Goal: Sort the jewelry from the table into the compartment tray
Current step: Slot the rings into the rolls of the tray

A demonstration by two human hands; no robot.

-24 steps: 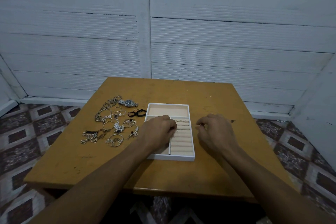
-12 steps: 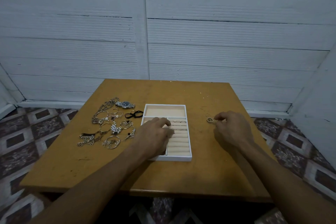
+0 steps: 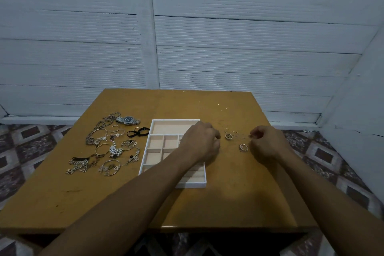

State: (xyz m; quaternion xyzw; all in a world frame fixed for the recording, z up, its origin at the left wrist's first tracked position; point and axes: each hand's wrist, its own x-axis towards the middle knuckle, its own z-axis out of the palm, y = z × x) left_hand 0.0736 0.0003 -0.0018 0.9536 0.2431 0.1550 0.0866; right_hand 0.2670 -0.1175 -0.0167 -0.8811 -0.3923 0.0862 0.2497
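The white compartment tray (image 3: 175, 120) with peach lining sits mid-table. My left hand (image 3: 200, 143) hovers over its right side with fingers curled under; its fingertips are hidden. Right of the tray several rings lie on the bare table: a chunky ring (image 3: 228, 136), thin rings (image 3: 235, 133) and a stone ring (image 3: 243, 147). My right hand (image 3: 268, 141) is beside them, fingers curled, its fingertips pinching what looks like a thin ring. A jewelry pile (image 3: 108, 145) of chains, bangles and pearls lies left of the tray.
A wristwatch (image 3: 127, 120) and a black band (image 3: 138, 131) lie at the back of the pile. The wooden table (image 3: 228, 197) stands against a white panelled wall. My left forearm crosses the tray's ring rolls.
My left hand moved from the tray's middle to its right edge, uncovering the small compartments. More rings now lie on the table beside my right hand, which has stayed right of the tray.
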